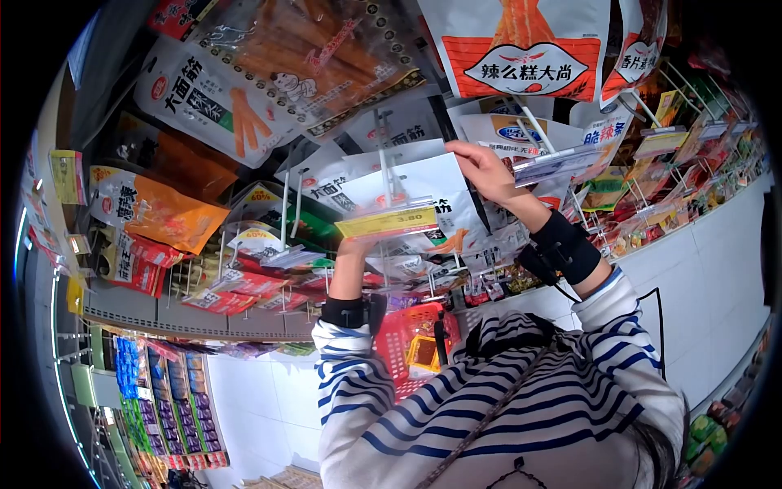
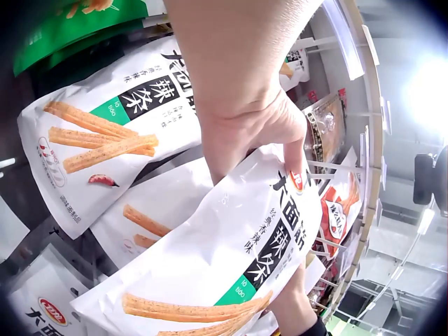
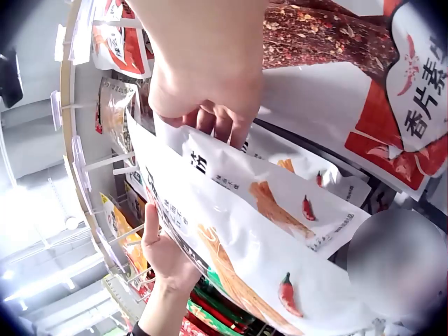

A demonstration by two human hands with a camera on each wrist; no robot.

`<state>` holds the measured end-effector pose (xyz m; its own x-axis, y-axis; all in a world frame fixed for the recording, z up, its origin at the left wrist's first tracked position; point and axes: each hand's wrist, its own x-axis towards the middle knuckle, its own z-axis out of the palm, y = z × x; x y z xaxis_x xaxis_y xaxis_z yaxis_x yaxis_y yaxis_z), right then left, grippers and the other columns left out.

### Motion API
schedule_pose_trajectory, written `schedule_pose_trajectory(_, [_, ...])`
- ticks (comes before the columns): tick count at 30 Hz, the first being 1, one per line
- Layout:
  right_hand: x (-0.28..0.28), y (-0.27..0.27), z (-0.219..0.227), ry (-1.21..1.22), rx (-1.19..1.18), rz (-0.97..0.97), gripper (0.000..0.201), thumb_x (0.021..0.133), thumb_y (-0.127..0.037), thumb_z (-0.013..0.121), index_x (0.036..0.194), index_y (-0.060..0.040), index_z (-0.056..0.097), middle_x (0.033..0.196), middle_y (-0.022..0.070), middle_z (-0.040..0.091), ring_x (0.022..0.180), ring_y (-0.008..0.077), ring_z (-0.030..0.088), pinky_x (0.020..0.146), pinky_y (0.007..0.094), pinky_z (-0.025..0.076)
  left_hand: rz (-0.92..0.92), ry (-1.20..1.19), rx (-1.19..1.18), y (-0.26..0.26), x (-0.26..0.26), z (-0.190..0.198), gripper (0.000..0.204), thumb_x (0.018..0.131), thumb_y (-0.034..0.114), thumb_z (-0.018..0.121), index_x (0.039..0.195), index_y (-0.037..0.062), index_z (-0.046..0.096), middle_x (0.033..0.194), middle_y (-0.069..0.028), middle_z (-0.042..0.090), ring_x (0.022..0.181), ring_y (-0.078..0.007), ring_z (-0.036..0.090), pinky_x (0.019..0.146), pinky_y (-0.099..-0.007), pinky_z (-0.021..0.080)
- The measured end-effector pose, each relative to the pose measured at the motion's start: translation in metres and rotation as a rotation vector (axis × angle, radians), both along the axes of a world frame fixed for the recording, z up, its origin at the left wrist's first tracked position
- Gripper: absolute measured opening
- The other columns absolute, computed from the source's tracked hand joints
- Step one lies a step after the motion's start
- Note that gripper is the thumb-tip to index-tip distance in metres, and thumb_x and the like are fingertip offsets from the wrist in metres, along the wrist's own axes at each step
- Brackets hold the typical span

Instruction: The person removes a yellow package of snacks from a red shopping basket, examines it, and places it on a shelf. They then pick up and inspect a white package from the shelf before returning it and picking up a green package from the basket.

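A white snack bag (image 1: 423,191) printed with orange spicy strips is held between both hands in front of a peg-hook display. My right hand (image 1: 471,161) grips its upper edge, and in the right wrist view the fingers (image 3: 222,124) curl over that edge of the bag (image 3: 238,238). My left hand (image 1: 355,248) holds the opposite end under a yellow price tag (image 1: 389,222). The left wrist view shows the thumb (image 2: 297,148) pressed on the front of the bag (image 2: 231,259), with the other fingers hidden behind it. More bags of the same kind (image 2: 98,133) hang behind.
Metal peg hooks (image 1: 287,213) with clear price holders jut out all around the hands. Large snack bags (image 1: 529,49) hang overhead, and orange ones (image 1: 167,212) to the left. A red basket (image 1: 411,342) hangs at my left forearm. Stocked shelves (image 1: 171,407) stand lower left.
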<state>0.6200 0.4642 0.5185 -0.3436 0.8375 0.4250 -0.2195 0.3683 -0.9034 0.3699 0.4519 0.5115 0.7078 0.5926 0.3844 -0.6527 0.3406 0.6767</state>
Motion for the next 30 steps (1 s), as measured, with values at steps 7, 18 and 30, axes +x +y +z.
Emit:
schedule_pose_trajectory(7, [-0.017, 0.006, 0.019, 0.011, 0.049, -0.05, 0.022, 0.08, -0.01, 0.054, 0.097, 0.0038, 0.053, 0.085, 0.0035, 0.059, 0.077, 0.0068, 0.053, 0.068, 0.0202, 0.042, 0.257, 0.116, -0.165, -0.005, -0.001, -0.002, 0.029, 0.082, 0.008, 0.042, 0.108, -0.0053, 0.045, 0.101, -0.0144, 0.053, 0.09, -0.0226, 0.054, 0.08, -0.032, 0.045])
schedule_pose_trajectory(18, [-0.028, 0.046, 0.013, -0.123, -0.023, -0.344, 0.033, 0.077, -0.029, 0.057, 0.087, 0.0019, 0.059, 0.059, 0.0091, 0.052, 0.052, 0.0131, 0.05, 0.052, 0.0246, 0.038, 1.132, 0.69, 0.361, -0.01, 0.019, 0.008, 0.02, 0.077, 0.015, 0.06, 0.091, 0.0015, 0.054, 0.077, -0.0053, 0.058, 0.065, -0.0116, 0.055, 0.057, -0.0231, 0.046])
schedule_pose_trajectory(30, [-0.007, -0.012, 0.021, -0.071, -0.279, -0.026, 0.046, 0.086, -0.02, 0.042, 0.125, -0.0001, 0.028, 0.12, 0.0149, 0.042, 0.11, 0.0172, 0.04, 0.089, 0.0266, 0.033, 1.144, 0.522, 0.076, -0.016, 0.041, 0.027, 0.014, 0.078, 0.007, 0.056, 0.09, 0.0008, 0.058, 0.084, -0.0061, 0.061, 0.072, -0.012, 0.056, 0.064, -0.0242, 0.045])
